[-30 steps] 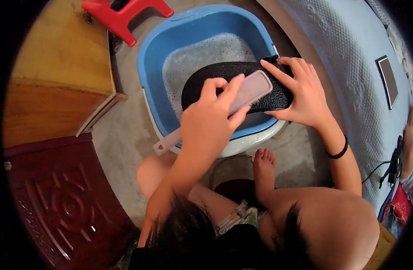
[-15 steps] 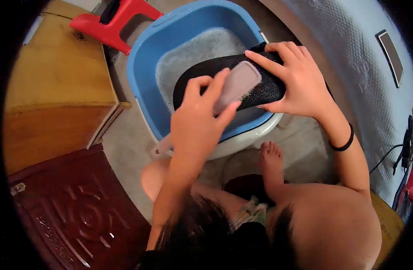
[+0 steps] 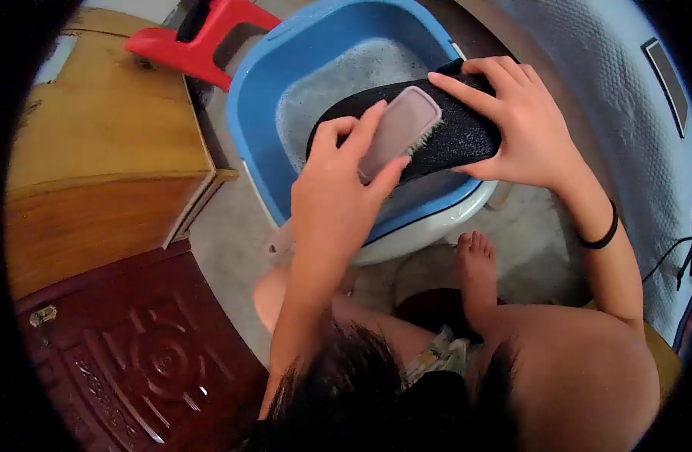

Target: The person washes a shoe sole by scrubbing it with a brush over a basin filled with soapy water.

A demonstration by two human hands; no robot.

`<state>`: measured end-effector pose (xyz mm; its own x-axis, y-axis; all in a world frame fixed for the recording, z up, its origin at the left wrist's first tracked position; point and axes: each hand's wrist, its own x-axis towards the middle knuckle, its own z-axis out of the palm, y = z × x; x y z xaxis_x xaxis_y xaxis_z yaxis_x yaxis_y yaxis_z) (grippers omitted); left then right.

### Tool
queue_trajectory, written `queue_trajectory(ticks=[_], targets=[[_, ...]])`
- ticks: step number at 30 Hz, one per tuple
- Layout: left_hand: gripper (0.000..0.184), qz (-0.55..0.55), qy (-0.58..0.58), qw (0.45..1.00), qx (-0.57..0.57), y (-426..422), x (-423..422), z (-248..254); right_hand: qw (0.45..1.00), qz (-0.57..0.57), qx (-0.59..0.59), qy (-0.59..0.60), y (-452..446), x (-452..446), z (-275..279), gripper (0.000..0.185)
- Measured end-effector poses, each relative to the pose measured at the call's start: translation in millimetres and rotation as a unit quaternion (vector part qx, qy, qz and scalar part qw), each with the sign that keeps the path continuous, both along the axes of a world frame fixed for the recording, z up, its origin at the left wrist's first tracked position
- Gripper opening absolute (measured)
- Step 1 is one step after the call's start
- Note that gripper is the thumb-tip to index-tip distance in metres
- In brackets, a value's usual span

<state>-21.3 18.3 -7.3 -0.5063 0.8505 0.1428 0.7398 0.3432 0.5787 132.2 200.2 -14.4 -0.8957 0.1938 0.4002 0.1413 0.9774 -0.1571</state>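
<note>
A black slipper-like item (image 3: 466,128) with a textured surface lies tilted over the blue basin (image 3: 248,113), above the foamy water (image 3: 368,64). My right hand (image 3: 523,124) grips its right end, thumb at the near edge and fingers over the far edge. My left hand (image 3: 338,177) holds a pale pink brush (image 3: 410,120) by its head, bristles against the black surface. The brush handle passes under my left hand, and its holed tip shows near my wrist.
A red stool (image 3: 203,45) stands at the upper left beside a wooden cabinet (image 3: 112,143). A dark red carved panel (image 3: 150,354) is at the lower left. On the right, a pale quilted surface (image 3: 587,90) bears a dark flat rectangle (image 3: 668,87). My bare foot (image 3: 478,271) is near the basin.
The brush head has shifted a little toward the far left along the black item, with my left hand. My right hand keeps its grip. The whole view has shifted and turned slightly.
</note>
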Motion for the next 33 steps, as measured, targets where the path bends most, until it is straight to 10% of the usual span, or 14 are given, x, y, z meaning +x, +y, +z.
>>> queue_trajectory(ticks=[33], targets=[[0.053, 0.013, 0.027, 1.000, 0.002, -3.5, 4.2, -4.4, 1.000, 0.002, 0.009, 0.001, 0.4, -1.2, -1.2, 0.084]])
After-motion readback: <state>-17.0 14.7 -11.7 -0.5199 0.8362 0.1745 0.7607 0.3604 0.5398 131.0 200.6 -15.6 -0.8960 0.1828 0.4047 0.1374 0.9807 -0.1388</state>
